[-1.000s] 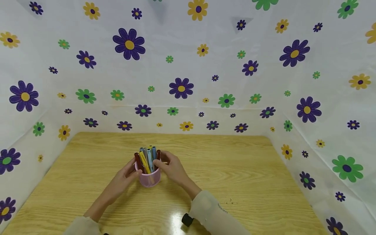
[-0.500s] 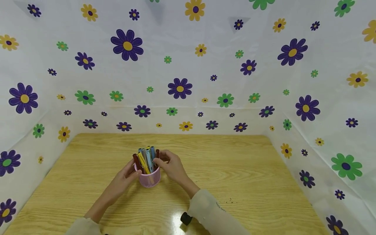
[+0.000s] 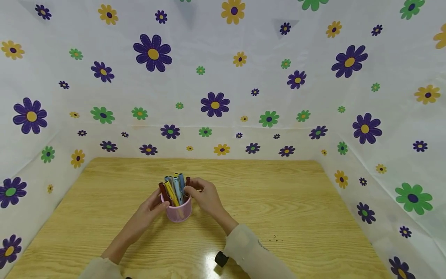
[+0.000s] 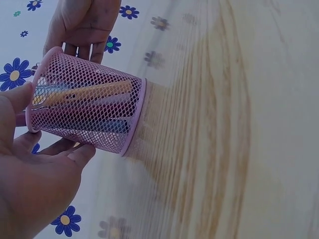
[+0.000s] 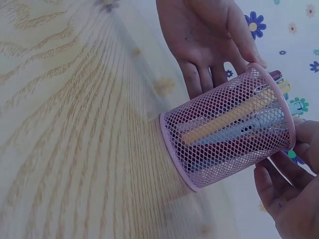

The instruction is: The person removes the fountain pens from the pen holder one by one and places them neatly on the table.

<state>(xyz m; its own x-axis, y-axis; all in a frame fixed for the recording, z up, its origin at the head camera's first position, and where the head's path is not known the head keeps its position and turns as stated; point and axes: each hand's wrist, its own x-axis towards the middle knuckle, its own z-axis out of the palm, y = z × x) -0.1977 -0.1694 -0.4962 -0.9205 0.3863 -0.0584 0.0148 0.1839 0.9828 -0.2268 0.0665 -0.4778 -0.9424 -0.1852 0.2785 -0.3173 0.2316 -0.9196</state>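
Note:
A pink mesh pen holder point(image 3: 179, 214) stands upright on the wooden table, packed with several pens point(image 3: 170, 192) in dark red, yellow and blue. My left hand point(image 3: 143, 217) holds its left side, thumb near the rim at the front and fingers reaching round behind. On the other side, my right hand point(image 3: 208, 198) grips the holder by the rim, its thumb close to a dark red pen. Through the mesh in the left wrist view, a yellow pen point(image 4: 99, 93) shows. Both wrist views show the holder point(image 5: 227, 132) between the two hands, with some fingers hidden behind it.
The wooden table point(image 3: 278, 197) extends around the holder. White sheeting with printed flowers point(image 3: 215, 104) walls the back and both sides. A black device point(image 3: 221, 259) sits at the right sleeve point(image 3: 251, 248). Small dark marks point(image 3: 275, 238) lie on the table's right half.

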